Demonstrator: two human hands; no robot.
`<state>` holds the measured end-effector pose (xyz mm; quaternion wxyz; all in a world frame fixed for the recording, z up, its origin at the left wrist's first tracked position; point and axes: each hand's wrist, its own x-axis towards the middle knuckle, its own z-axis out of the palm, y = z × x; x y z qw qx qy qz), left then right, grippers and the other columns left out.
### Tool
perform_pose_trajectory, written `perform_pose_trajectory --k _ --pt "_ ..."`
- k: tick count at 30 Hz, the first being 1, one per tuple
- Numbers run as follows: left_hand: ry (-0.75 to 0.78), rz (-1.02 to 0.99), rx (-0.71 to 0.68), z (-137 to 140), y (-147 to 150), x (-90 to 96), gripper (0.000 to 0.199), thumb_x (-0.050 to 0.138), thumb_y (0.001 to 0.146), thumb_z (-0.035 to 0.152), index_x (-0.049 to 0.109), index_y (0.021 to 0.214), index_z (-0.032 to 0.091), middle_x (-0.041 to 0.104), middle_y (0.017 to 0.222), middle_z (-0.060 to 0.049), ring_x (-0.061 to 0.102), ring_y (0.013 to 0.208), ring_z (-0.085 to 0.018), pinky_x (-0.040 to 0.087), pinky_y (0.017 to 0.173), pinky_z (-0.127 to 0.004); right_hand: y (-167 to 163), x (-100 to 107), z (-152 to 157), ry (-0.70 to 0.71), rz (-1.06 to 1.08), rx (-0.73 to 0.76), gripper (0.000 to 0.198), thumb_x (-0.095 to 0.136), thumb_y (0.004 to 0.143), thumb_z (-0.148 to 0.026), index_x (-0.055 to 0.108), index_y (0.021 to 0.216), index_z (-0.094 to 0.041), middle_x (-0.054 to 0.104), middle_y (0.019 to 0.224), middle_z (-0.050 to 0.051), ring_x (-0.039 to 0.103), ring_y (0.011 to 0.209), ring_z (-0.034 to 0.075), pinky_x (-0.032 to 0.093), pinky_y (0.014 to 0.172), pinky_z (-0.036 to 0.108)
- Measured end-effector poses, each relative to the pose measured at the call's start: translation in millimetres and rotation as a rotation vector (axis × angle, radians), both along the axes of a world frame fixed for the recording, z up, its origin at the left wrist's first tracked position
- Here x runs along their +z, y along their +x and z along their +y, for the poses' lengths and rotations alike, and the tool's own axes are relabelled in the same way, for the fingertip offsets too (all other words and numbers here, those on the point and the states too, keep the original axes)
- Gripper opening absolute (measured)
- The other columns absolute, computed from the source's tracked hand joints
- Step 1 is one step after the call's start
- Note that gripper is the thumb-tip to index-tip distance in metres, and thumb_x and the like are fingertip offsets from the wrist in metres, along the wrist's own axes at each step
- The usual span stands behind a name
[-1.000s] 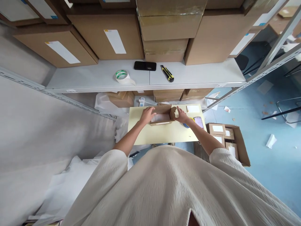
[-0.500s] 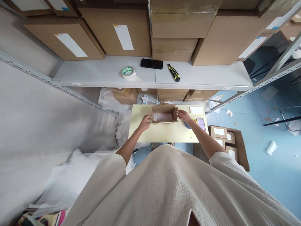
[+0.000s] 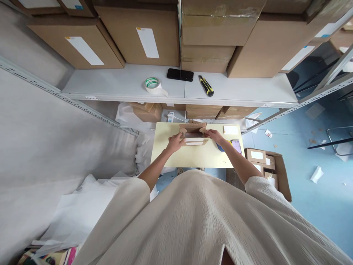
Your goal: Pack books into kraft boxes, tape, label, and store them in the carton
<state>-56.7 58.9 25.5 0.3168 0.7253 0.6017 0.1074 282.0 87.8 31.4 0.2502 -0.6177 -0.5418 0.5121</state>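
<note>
A small cardboard box (image 3: pixel 195 141) sits on the pale yellow table (image 3: pixel 165 158), its top flaps raised and a white label on its near side. My left hand (image 3: pixel 175 142) grips the box's left end, fingers bent over the side flap. At the opposite end, my right hand (image 3: pixel 215 135) has its fingers closed on the right flap. Beside my right wrist are a blue and yellow round item (image 3: pixel 220 147), partly hidden by the forearm, and a phone-like device (image 3: pixel 236 146) with a lit screen.
Above the table runs a grey shelf (image 3: pixel 124 82) with a tape roll (image 3: pixel 152 84), a black phone (image 3: pixel 180 74), a yellow utility knife (image 3: pixel 206 86) and large cartons (image 3: pixel 154 40). Right of the table, an open carton (image 3: pixel 282 176) holds smaller boxes. White wrapping sheets (image 3: pixel 82 206) lie at left.
The box has tipped so its labelled near side shows. Its side flaps have folded inward, and my left hand has moved right and closer around its end.
</note>
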Motion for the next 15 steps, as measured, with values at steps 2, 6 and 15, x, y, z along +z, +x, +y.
perform_pose_trajectory --k 2,6,15 --pt "0.009 0.015 0.046 4 6 5.8 0.064 0.061 0.108 0.043 0.053 0.17 0.03 0.079 0.145 -0.014 0.068 0.141 -0.039 0.045 0.123 -0.055 1 -1 3 -0.025 -0.019 -0.041 0.055 0.069 0.094 -0.073 0.082 0.111 -0.022 0.085 0.112 0.011 0.079 0.11 0.031 0.066 0.097 0.047" --pt "0.106 0.131 0.119 9 20 15.7 0.08 0.067 0.101 0.034 0.044 0.177 0.02 0.065 0.163 -0.024 0.055 0.153 -0.046 0.041 0.126 -0.061 3 -2 8 0.039 -0.133 -0.092 0.057 0.07 0.093 -0.067 0.077 0.128 -0.022 0.082 0.128 0.015 0.078 0.118 0.033 0.065 0.102 0.05" --pt "0.19 0.172 -0.067 27 32 12.2 0.108 0.071 0.091 0.021 0.022 0.187 0.025 0.023 0.192 -0.02 0.02 0.177 -0.044 0.019 0.139 -0.069 -5 -3 18 0.092 -0.154 -0.021 0.089 0.071 0.089 -0.059 0.046 0.168 -0.026 0.075 0.141 0.016 0.081 0.109 0.033 0.069 0.094 0.051"
